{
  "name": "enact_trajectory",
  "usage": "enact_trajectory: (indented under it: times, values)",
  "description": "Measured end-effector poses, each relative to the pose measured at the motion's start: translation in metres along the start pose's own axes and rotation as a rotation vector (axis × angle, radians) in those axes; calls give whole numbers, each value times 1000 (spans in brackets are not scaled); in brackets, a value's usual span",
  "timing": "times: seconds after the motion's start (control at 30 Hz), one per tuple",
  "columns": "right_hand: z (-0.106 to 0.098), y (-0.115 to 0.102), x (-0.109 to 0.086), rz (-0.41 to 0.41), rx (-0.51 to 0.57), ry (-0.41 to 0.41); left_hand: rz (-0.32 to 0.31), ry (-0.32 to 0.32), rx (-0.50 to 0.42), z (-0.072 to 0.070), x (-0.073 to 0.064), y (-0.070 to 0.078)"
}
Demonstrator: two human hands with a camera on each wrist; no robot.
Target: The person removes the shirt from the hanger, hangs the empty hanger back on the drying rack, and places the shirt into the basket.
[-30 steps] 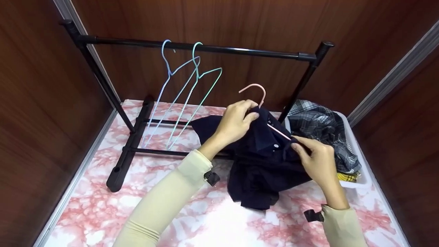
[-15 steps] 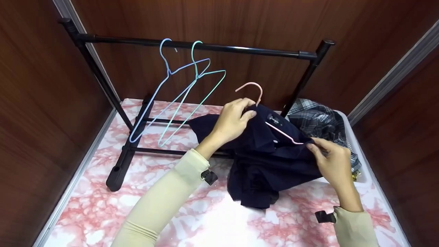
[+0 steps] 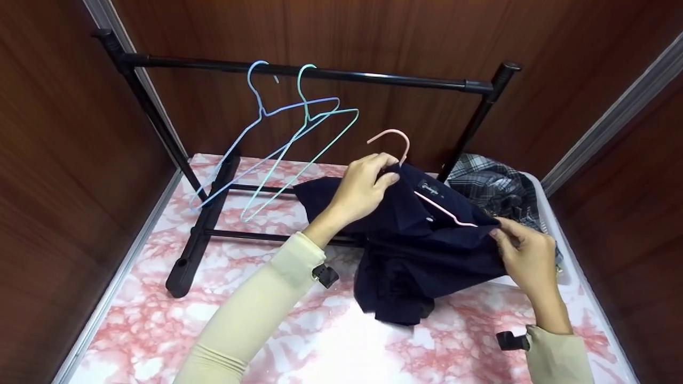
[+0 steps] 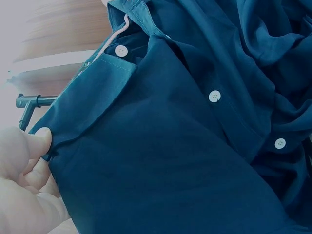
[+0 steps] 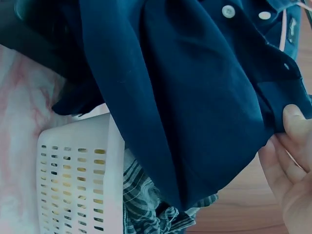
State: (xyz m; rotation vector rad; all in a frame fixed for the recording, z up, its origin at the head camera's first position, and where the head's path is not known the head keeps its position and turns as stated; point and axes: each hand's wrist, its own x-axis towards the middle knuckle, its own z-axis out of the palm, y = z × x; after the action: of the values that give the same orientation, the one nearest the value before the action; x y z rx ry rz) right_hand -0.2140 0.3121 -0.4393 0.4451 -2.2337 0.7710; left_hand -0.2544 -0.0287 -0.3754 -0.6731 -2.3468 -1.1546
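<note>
Shirt (image 3: 405,256): matt woven cloth, softly creased
Buttons (image 4: 214,95): smooth, plastic-looking, faint shine
Pink hanger (image 3: 407,141): smooth, plastic-coated look
Rack bar (image 3: 347,74), top of the frame: glossy, smooth, metal-looking
Walls (image 3: 437,32): wood grain, low sheen
Basket (image 3: 567,266), right of the frame: smooth plastic
Table top (image 3: 341,346): smooth, marble-look, glossy where light glares

White glare bleaches the marbled tabletop (image 3: 341,346); wrist views look bluish
</note>
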Motion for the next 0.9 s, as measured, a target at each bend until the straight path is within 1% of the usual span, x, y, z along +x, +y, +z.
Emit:
enact_trajectory:
  times: [0.2, 0.47, 0.57, 0.77, 0.83, 0.9]
  values:
    - [0, 4, -4, 59, 8, 6, 14, -7, -13, -1, 1, 1]
    - [1, 8, -7, 145, 77, 3, 20, 15, -35, -3, 3, 1]
    - [1, 9, -9, 166, 119, -25, 12, 22, -27, -2, 4, 1]
    - [-2, 7, -8, 185, 219, -121, -8, 26, -2, -1, 4, 3]
    - [-3, 5, -7, 174, 222, -146, -15, 30, 2, -1, 4, 4]
    - [-4, 3, -5, 155, 200, -159, -19, 34, 8, -1, 4, 5]
